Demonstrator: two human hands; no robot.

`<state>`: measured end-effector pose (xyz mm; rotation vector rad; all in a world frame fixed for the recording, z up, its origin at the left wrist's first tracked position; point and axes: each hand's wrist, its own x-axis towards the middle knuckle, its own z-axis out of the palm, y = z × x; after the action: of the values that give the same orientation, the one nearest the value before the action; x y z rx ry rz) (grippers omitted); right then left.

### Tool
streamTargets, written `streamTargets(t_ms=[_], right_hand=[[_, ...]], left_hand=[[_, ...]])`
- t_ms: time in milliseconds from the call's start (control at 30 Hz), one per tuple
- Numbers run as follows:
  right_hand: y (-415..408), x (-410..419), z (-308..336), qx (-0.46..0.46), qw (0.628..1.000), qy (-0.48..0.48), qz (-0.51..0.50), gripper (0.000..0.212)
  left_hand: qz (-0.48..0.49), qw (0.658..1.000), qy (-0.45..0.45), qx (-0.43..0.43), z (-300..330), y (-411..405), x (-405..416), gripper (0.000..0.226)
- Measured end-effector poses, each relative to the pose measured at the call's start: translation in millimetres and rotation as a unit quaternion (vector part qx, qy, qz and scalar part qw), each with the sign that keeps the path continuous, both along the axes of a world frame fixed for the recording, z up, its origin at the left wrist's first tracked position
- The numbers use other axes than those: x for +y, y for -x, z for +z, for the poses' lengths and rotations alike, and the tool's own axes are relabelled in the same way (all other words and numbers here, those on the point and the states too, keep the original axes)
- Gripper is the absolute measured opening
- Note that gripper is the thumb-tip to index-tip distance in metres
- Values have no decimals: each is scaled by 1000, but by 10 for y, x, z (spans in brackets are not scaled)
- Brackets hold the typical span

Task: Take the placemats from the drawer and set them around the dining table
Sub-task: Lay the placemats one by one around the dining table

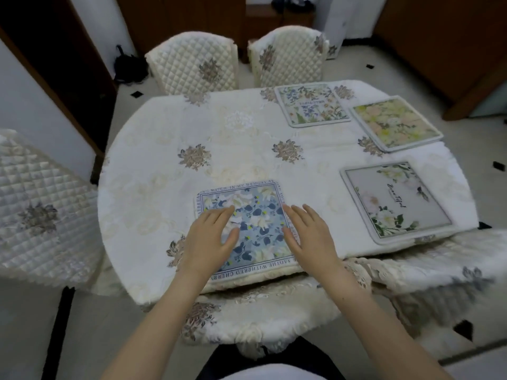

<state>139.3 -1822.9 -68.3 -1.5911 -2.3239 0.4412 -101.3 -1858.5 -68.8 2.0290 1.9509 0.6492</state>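
Four placemats lie on the cloth-covered surface (153, 149), and both hands are on the nearest one. That blue floral placemat (255, 215) sits at the near edge, its border printed with words: "WATCH IN MY MEMORY" runs along the far side, and "WITHERED CHER" reads upside down along the near side. The left hand (210, 239) lies flat on its left part, fingers straight and slightly spread, gripping nothing. The right hand (308, 237) rests flat along its right edge, fingers straight too. Over to the right, the grey placemat with white flowers (395, 200) carries a line of script; it looks like "Dear" and another word I cannot make out. Beyond it lies the yellow-green floral placemat (396, 123), just beside the pale one with blue blossoms (311, 105), whose small central lettering is too blurred to read. Two quilted chairs (192, 64) stand at the far side, and a third (41, 209) at the left.
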Motion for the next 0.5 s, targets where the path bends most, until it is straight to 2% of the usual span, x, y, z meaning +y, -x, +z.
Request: streamTargets(t_ms=[100,233,367,500], right_hand=[[-84,-410,103,28,998,-10,-47,54],[-220,-951,15,61,994,17,-88,54],[-421,-1263,-92,59,992,24,-107,54],[-711,-1199,-21,39,992,8,-120,53]], left_hand=[[-20,999,-20,-29,132,-175,-280,55],[-95,994,-9,-58,72,-423,-681,51],[-146,988,24,-37,-71,-617,-907,50],[-164,986,15,-2,-19,-765,-798,52]])
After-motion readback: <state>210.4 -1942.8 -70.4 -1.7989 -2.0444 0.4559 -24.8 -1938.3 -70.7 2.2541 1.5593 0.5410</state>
